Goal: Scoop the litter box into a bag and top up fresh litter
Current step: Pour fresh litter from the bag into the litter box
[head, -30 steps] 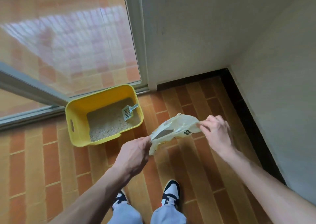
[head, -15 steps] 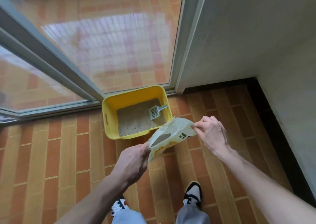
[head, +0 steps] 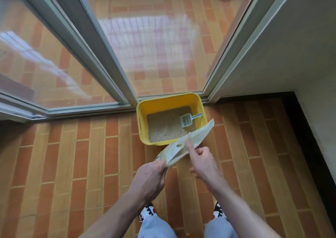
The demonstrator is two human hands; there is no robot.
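A yellow litter box (head: 164, 99) stands on the floor against the sliding glass door, holding pale litter (head: 163, 128). A light blue slotted scoop (head: 187, 121) lies in the box at its right side. My left hand (head: 150, 180) grips the near end of a pale litter bag (head: 175, 149). The bag slants up and away, its far end over the box's front right corner. My right hand (head: 201, 163) is beside the bag, with its straight index finger touching the bag's middle and the other fingers curled.
Orange brick-pattern floor tiles (head: 81, 165) surround the box. The glass door's grey frame (head: 116, 85) runs behind it. A white wall (head: 291, 47) with a dark skirting (head: 312, 147) closes the right side. My shoes (head: 148, 212) are below the hands.
My right hand let go of the bag's far corner and now touches its middle with one finger. The bag swung so that its far end reaches over the box. The view shifted left.
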